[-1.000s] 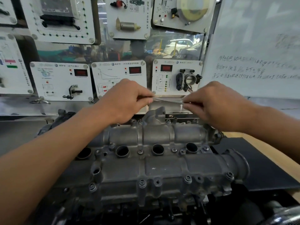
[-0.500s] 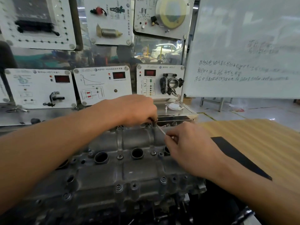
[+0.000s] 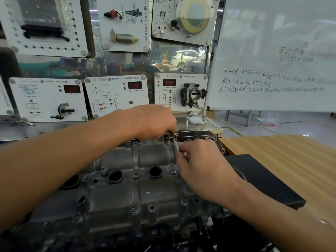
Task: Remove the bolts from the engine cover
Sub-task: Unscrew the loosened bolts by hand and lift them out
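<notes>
Pose: left hand (image 3: 154, 120) grips L-shaped key (image 3: 175, 141) | right hand (image 3: 203, 166) pinches its end

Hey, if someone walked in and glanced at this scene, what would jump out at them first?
Two bare hands meet over the far edge of the grey engine cover in the centre. The left hand grips the bend of a bent metal key that seems set in a bolt, and the right hand pinches its free end. Behind hang white training panels, one carrying a throttle body, and a handwritten whiteboard fills the upper right.
</notes>
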Tool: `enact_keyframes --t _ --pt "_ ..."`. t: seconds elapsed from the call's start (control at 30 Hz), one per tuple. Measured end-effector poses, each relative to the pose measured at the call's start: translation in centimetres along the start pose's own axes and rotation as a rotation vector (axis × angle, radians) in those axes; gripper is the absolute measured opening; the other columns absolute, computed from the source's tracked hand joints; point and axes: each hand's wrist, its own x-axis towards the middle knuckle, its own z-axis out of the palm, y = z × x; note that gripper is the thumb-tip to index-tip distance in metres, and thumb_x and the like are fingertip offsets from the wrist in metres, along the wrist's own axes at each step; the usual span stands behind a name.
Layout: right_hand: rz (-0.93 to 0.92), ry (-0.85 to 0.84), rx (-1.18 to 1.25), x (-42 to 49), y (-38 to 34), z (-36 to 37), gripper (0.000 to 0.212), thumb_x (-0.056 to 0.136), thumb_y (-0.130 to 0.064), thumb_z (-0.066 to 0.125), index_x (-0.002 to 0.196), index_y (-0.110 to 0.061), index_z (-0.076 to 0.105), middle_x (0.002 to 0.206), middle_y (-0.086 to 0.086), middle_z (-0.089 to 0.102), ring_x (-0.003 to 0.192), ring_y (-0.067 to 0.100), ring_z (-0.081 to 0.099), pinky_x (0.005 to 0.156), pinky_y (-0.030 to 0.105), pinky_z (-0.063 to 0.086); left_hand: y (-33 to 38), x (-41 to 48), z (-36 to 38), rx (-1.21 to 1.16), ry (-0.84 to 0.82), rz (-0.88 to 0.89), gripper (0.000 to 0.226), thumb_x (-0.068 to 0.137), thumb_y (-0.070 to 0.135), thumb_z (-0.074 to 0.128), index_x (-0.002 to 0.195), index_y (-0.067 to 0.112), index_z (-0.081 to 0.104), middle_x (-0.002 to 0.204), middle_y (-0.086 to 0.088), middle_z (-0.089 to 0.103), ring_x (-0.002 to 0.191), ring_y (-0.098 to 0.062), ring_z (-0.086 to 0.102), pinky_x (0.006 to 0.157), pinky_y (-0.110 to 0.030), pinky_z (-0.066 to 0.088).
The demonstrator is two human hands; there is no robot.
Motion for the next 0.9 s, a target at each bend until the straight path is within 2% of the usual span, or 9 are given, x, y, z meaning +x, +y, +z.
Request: enact_keyframes --t 0.2,0.3,0.4,0.53,0.63,0.7,0.73,0.83,0.9 --pt "0.061 -0.05 0.036 0.3 -1.1 1.2 0.033 0.095 -0.022 0.05 0.064 -0.01 0.052 0.058 0.005 0.056 0.049 0.018 0.051 0.044 0.032 0.044 -0.2 0.2 0.4 0.111 0.014 0.04 0.021 0.094 0.008 0.051 0.082 0.019 0.064 0.059 0.007 0.043 0.062 -0.018 0.052 0.053 -0.033 0.042" --pt "0.085 -0.061 0.034 0.3 -1.5 1.4 0.034 0.093 -0.019 0.051 0.061 -0.011 0.046 0.054 0.002 0.049 0.045 0.014 0.043 0.038 0.024 0.035 -0.2 0.4 0.5 0.18 0.008 0.046 0.018 0.089 0.005 0.053 0.08 0.017 0.063 0.059 0.003 0.046 0.062 -0.022 0.054 0.047 -0.028 0.03" --pt "0.099 -0.09 0.054 0.4 -1.9 1.5 0.033 0.092 -0.016 0.051 0.061 -0.009 0.043 0.052 0.003 0.046 0.042 0.013 0.037 0.034 0.021 0.03 -0.1 0.5 0.4 0.255 -0.01 0.069 0.016 0.087 0.004 0.052 0.081 0.015 0.063 0.063 0.0 0.05 0.064 -0.025 0.056 0.049 -0.031 0.032" --pt "0.134 -0.103 0.11 0.7 -2.3 2.0 0.027 0.091 -0.016 0.053 0.067 -0.006 0.047 0.058 0.005 0.05 0.041 0.014 0.04 0.03 0.02 0.027 0.1 0.7 0.2 0.318 -0.01 0.116 0.018 0.091 0.006 0.051 0.085 0.015 0.065 0.058 0.004 0.036 0.061 -0.022 0.048 0.052 -0.032 0.034" --pt "0.159 -0.114 0.106 0.9 -2.4 2.2 0.024 0.091 -0.017 0.054 0.071 -0.007 0.048 0.063 0.006 0.051 0.044 0.015 0.043 0.029 0.017 0.026 0.1 0.6 0.3 0.314 0.007 0.122 0.018 0.089 0.005 0.052 0.082 0.016 0.064 0.056 0.005 0.036 0.055 -0.018 0.042 0.047 -0.028 0.028" --pt "0.146 -0.12 0.077 0.9 -2.2 1.9 0.023 0.091 -0.018 0.055 0.071 -0.008 0.049 0.063 0.005 0.053 0.045 0.015 0.046 0.032 0.017 0.028 0.0 0.6 0.4 0.293 0.024 0.107 0.016 0.088 0.006 0.055 0.078 0.016 0.063 0.055 0.005 0.037 0.051 -0.014 0.038 0.044 -0.026 0.022" --pt "0.123 -0.132 0.044 0.8 -1.9 1.6 0.022 0.091 -0.018 0.054 0.072 -0.009 0.05 0.065 0.006 0.055 0.048 0.016 0.049 0.036 0.02 0.035 0.0 0.6 0.5 0.274 0.029 0.1 0.016 0.087 0.007 0.056 0.076 0.017 0.061 0.055 0.004 0.038 0.051 -0.014 0.038 0.044 -0.026 0.022" --pt "0.071 -0.228 -0.07 0.5 -0.8 0.1 0.017 0.094 -0.018 0.052 0.083 -0.01 0.061 0.078 0.007 0.062 0.066 0.023 0.062 0.058 0.036 0.056 -0.3 0.5 0.9 0.216 0.047 0.089 0.018 0.09 0.009 0.055 0.074 0.018 0.059 0.054 0.005 0.039 0.05 -0.008 0.034 0.044 -0.025 0.02" --pt "0.059 -0.256 -0.08 0.5 0.4 -1.1 0.021 0.097 -0.02 0.05 0.083 -0.014 0.065 0.069 0.002 0.061 0.061 0.02 0.06 0.056 0.031 0.053 -0.5 0.4 1.1 0.188 0.054 0.086 0.019 0.094 0.011 0.053 0.078 0.019 0.062 0.055 0.007 0.039 0.051 -0.005 0.032 0.045 -0.024 0.017"
